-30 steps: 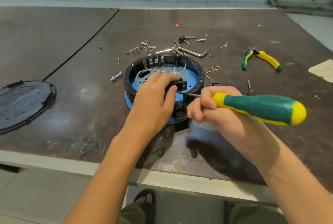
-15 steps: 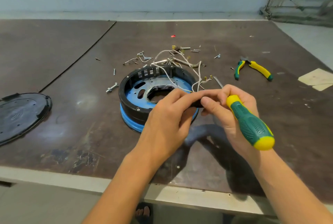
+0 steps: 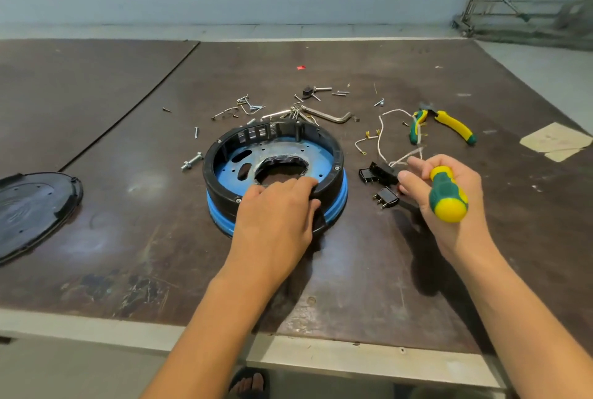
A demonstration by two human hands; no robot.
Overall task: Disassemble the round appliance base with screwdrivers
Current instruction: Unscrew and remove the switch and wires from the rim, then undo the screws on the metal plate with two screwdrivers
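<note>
Now, line by line:

Base: the round appliance base [image 3: 276, 161], black ring over a blue band, sits at the middle of the dark table [image 3: 369, 270]; its blue inner plate with the ragged centre hole is open to view, the white wires that crossed it half a second ago gone.

Left hand [image 3: 276, 215]: half a second ago lifted at the right hand, pinching the black part; now down on the near rim of the base, fingers hooked over the black ring and gripping it.

Right hand [image 3: 449, 193]: wrapped around the green-and-yellow screwdriver [image 3: 447, 195], butt end toward the camera; forefinger and thumb stretched out and touching the black switch block [image 3: 383, 172].

Switch block: now lying on the table just right of the base, white wires [image 3: 382, 132] trailing toward the pliers [image 3: 449, 126].

Small black plug piece [image 3: 386, 198]: beside the block.

Loose screws [image 3: 253, 108]: scattered behind the base.

Black round cover [image 3: 32, 209]: far left, unmoved.
</note>
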